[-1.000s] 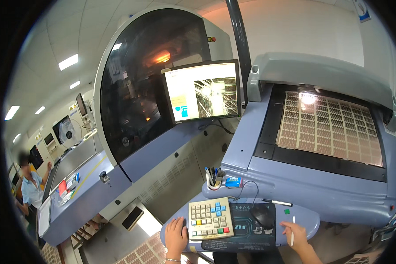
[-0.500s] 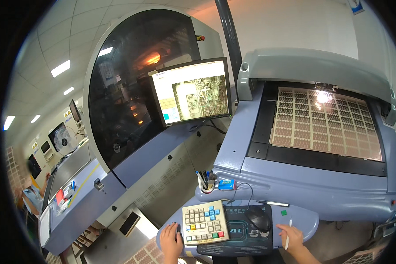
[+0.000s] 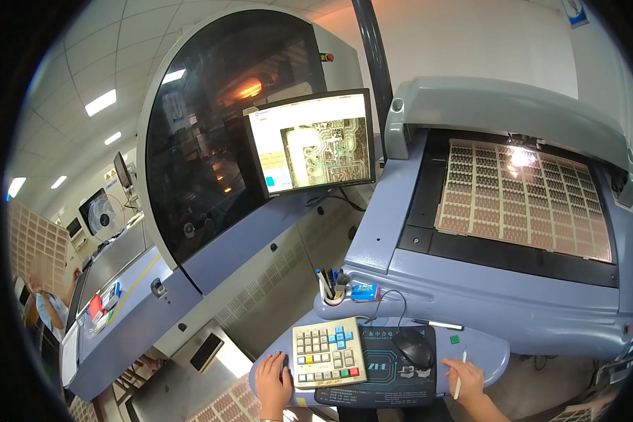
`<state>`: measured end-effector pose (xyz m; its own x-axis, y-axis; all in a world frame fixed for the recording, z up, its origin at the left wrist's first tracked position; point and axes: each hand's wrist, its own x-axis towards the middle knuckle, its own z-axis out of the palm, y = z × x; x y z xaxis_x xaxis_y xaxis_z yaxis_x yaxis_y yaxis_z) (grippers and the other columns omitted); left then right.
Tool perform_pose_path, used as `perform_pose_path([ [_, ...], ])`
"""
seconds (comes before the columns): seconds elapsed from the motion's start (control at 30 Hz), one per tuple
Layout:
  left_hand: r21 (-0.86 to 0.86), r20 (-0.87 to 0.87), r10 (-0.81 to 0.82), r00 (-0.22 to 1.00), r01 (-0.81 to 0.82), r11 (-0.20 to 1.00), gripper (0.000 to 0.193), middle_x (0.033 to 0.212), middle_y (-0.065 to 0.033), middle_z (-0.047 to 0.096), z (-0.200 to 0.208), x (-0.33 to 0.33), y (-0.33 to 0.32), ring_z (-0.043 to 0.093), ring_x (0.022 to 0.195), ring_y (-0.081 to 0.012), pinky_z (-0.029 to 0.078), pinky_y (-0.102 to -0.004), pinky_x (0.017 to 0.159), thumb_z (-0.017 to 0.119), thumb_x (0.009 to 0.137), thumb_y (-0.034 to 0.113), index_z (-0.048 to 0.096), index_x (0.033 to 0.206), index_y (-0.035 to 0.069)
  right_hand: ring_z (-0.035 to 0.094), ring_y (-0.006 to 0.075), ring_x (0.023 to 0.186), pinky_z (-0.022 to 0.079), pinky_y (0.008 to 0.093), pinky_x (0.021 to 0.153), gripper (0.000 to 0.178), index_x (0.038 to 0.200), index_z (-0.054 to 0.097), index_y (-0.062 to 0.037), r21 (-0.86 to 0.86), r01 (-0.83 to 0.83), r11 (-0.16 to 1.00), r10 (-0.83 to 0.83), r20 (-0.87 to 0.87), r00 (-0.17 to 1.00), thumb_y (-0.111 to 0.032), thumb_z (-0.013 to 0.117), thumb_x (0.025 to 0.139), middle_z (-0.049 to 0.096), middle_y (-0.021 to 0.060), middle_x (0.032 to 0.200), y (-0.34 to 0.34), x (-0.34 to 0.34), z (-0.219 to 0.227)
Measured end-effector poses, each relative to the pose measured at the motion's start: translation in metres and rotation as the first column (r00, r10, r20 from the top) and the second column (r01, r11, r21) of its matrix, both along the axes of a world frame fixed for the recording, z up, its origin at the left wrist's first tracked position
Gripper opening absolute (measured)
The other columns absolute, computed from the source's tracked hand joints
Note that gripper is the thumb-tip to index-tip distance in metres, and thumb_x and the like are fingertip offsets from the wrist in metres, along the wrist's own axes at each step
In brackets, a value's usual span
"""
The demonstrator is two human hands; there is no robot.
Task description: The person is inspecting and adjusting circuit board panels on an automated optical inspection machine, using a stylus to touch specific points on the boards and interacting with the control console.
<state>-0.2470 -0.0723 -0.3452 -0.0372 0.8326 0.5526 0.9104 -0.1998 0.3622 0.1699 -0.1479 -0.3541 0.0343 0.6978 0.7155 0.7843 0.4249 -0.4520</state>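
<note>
Bright light (image 3: 521, 156) farther right over panel (image 3: 527, 204)

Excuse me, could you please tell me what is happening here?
A person is at a blue machine. The right hand holds a slim white stick, right of the mouse. The left hand rests beside the keypad, near a small dark thing; whether it grips that is unclear. The monitor shows a circuit-like pattern, and a patterned panel lies under bright light on the machine. At far left, another person is partly behind another panel.
</note>
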Motion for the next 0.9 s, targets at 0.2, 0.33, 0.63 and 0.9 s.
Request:
perform_pose_path([
  [0.2, -0.003, 0.001, 0.002, 1.000, -0.002, 1.000, 0.034, 0.122, -0.0099, 0.065, 0.0018, 0.0007, 0.0003, 0.055, 0.119, -0.0332, 0.040, -0.0440, 0.104, 0.061, 0.082, 0.010, 0.066, 0.116, 0.007, 0.065, 0.0283, 0.066, 0.053, 0.0368, 0.059, 0.030, 0.101, 0.068, -0.0064, -0.027, 0.011, 1.000, -0.011, 0.008, 1.000, 0.002, 0.063, 0.073, 0.070, 0.0117, 0.086, -0.0010, -0.0007, 0.0008],
  [0.33, -0.001, 0.001, -0.005, 1.000, 0.005, 1.000, 0.034, 0.122, -0.0101, 0.065, 0.0026, 0.0006, 0.0003, 0.056, 0.118, -0.0331, 0.040, -0.0441, 0.103, 0.061, 0.082, 0.010, 0.066, 0.116, 0.007, 0.063, 0.0285, 0.064, 0.052, 0.0371, 0.058, 0.032, 0.101, 0.068, -0.0064, -0.013, 0.005, 1.000, -0.005, 0.021, 1.000, 0.002, 0.063, 0.071, 0.070, 0.0115, 0.086, -0.0012, -0.0001, 0.0009],
  [0.63, -0.011, 0.005, 0.012, 1.000, -0.012, 1.000, 0.033, 0.121, -0.0103, 0.065, 0.0008, 0.0012, -0.0004, 0.056, 0.119, -0.0328, 0.040, -0.0442, 0.103, 0.061, 0.082, 0.010, 0.067, 0.115, 0.007, 0.061, 0.0273, 0.062, 0.052, 0.0361, 0.056, 0.030, 0.097, 0.069, -0.0060, 0.019, 0.010, 1.000, -0.010, 0.043, 0.999, 0.002, 0.064, 0.069, 0.070, 0.0103, 0.083, -0.0013, -0.0008, 0.0005],
  [0.9, -0.024, 0.004, 0.004, 1.000, -0.004, 1.000, 0.034, 0.120, -0.0096, 0.066, -0.0018, -0.0015, 0.0025, 0.055, 0.120, -0.0324, 0.040, -0.0439, 0.103, 0.061, 0.082, 0.010, 0.067, 0.115, 0.007, 0.062, 0.0243, 0.058, 0.049, 0.0343, 0.054, 0.026, 0.095, 0.068, -0.0037, 0.067, -0.002, 0.998, -0.003, 0.078, 0.997, 0.005, 0.059, 0.073, 0.066, 0.0092, 0.072, 0.0024, -0.0045, 0.0090],
])
